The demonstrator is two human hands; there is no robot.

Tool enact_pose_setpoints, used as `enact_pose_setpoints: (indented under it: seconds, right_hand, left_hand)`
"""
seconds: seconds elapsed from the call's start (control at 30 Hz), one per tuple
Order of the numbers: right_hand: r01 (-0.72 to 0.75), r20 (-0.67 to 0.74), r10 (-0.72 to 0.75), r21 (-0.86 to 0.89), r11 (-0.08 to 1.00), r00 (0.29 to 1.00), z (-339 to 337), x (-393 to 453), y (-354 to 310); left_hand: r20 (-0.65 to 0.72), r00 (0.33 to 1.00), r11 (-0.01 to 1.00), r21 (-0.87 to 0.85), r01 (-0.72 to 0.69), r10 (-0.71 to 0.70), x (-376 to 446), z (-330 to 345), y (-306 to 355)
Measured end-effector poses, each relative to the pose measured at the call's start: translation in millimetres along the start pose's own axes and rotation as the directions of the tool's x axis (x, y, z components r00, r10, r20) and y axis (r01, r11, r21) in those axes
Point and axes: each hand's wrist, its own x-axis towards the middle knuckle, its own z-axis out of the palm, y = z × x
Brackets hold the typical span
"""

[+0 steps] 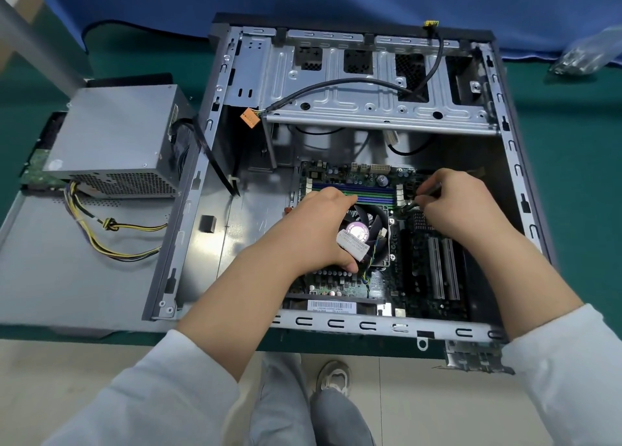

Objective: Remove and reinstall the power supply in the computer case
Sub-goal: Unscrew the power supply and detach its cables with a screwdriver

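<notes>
The open computer case point(188, 243) lies on its side on the green table, motherboard facing up. The grey power supply point(114, 142) sits outside the case to its left, on the removed side panel point(50, 277), and its yellow and black cables point(111, 225) trail over that panel. My left hand point(323, 230) is curled over the CPU cooler fan point(370, 230) and holds a white connector point(351, 245). My right hand point(451, 203) is over the board right of the memory slots and pinches a small dark cable end point(412, 204).
A metal drive cage point(370, 85) spans the far part of the case, with a black cable and an orange connector point(249, 118) hanging at its left. A clear plastic bag point(589, 53) lies at the far right. A loose metal bracket point(478, 361) sits at the table's front edge.
</notes>
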Motion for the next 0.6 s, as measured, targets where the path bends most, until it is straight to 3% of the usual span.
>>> enact_pose_setpoints:
  seconds: [0.2, 0.47, 0.6]
  right_hand:
    - [0.028, -0.003, -0.029, -0.031, 0.999, 1.000, -1, 0, -1]
    - [0.211, 0.086, -0.193, -0.427, 0.879, 0.977, -9, 2, -7]
    - [0.287, 0.141, -0.250, -0.503, 0.815, 0.958, -14, 4, -8]
  left_hand:
    - [-0.005, 1.000, 1.000, -0.012, 0.003, -0.003, 1, 1, -1]
    - [-0.006, 1.000, 1.000, -0.007, 0.000, 0.000, 1, 2, -1]
    - [-0.007, 1.000, 1.000, -0.011, 0.002, -0.003, 1, 1, -1]
